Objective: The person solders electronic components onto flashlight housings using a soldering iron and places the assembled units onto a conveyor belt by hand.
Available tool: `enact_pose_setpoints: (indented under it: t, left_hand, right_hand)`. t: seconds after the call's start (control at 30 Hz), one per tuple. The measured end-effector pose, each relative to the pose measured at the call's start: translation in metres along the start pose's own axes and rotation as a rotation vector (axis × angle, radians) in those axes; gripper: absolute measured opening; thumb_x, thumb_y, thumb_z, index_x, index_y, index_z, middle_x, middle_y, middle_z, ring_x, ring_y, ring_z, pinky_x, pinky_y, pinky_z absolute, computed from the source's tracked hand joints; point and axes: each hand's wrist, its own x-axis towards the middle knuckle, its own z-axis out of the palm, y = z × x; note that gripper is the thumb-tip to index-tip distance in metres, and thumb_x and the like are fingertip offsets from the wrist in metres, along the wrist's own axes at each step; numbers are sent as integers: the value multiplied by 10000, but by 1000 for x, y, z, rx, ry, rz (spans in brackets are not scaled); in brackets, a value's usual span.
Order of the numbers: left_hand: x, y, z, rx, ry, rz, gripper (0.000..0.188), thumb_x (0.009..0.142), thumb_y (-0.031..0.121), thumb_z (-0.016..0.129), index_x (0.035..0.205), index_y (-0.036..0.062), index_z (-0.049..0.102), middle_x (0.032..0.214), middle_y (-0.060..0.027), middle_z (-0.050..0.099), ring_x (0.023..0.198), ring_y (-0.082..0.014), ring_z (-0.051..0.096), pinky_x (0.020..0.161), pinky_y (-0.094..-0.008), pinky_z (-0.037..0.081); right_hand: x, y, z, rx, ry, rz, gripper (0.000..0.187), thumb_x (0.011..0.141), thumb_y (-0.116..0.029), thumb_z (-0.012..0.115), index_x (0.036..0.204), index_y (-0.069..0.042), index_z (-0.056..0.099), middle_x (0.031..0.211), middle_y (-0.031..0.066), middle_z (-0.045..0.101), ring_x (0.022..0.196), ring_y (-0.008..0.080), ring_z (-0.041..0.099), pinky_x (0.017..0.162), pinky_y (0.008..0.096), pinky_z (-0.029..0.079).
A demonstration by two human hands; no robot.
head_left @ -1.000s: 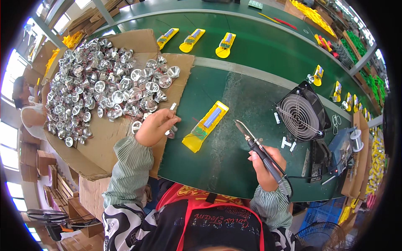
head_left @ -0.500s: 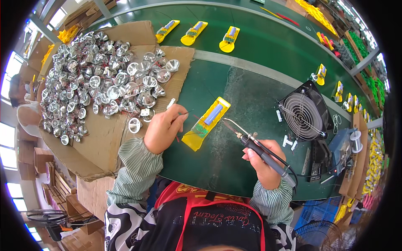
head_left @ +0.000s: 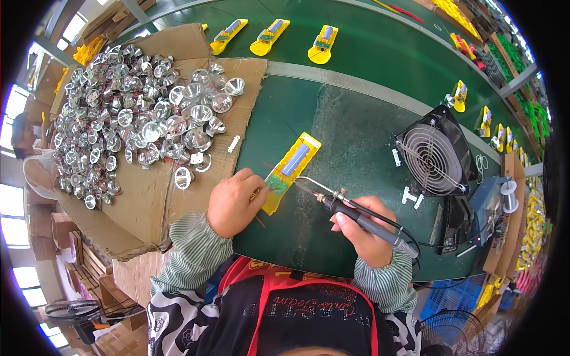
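Note:
A yellow plastic housing (head_left: 303, 144) lies slanted on the green bench, with a blue cylindrical battery (head_left: 295, 160) and a green circuit board (head_left: 277, 183) in it. My left hand (head_left: 234, 203) is closed in a pinch at the board's left edge. The thin dark wire seen at its fingertips a moment earlier is mostly hidden now. In my right hand (head_left: 371, 234) is a soldering iron (head_left: 367, 223) with a curved metal feed tube (head_left: 323, 185). Its tip and the tube's end are close to the board's right side; I cannot tell whether they touch it.
Many silver reflector cups (head_left: 151, 132) with wires fill a cardboard tray (head_left: 228, 151) on the left. A black fan (head_left: 436, 157) stands at right, beside a blue soldering station (head_left: 491, 207) with a solder spool (head_left: 509, 197). Several yellow housings (head_left: 323, 44) lie along the far belt.
My left hand has come down and right to the circuit board. The soldering iron has moved left, toward the board. The whole view has shifted slightly.

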Motion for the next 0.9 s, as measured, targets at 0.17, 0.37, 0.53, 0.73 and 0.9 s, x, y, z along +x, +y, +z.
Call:
enact_pose_setpoints:
  t: [0.17,0.37,0.53,0.73,0.9]
  left_hand:
    - [-2,-3,4,6,38,-29,93,802,97,620,774,10,605,767,-113,526,596,-254,571,558,-355,453]
    - [2,-4,0,46,-2,-7,82,795,92,609,765,16,601,784,-118,534,650,-291,571,588,-376,454]
    - [3,-3,-1,14,19,18,84,795,102,607,764,25,602,796,-116,551,679,-310,572,599,-394,452]
    - [5,-5,-3,17,-21,12,86,793,115,611,766,33,605,786,-108,563,688,-312,576,603,-399,454]
    - [5,-4,-3,24,-27,10,85,792,116,610,762,36,607,785,-109,565,692,-312,579,603,-400,456]
  right_hand:
    - [4,5,15,124,55,108,182,788,16,660,942,62,573,758,107,667,642,123,651,574,233,524]
    - [11,12,26,168,64,144,177,793,9,651,938,60,563,754,106,663,628,118,641,568,239,525]
    - [14,14,32,162,54,174,172,794,9,647,932,59,559,755,102,662,632,118,641,572,241,526]
    - [16,16,34,166,54,191,165,797,11,643,931,58,560,754,100,662,633,119,641,576,240,527]
    - [16,17,35,182,45,185,159,793,18,638,929,58,565,756,99,662,629,117,641,575,238,527]
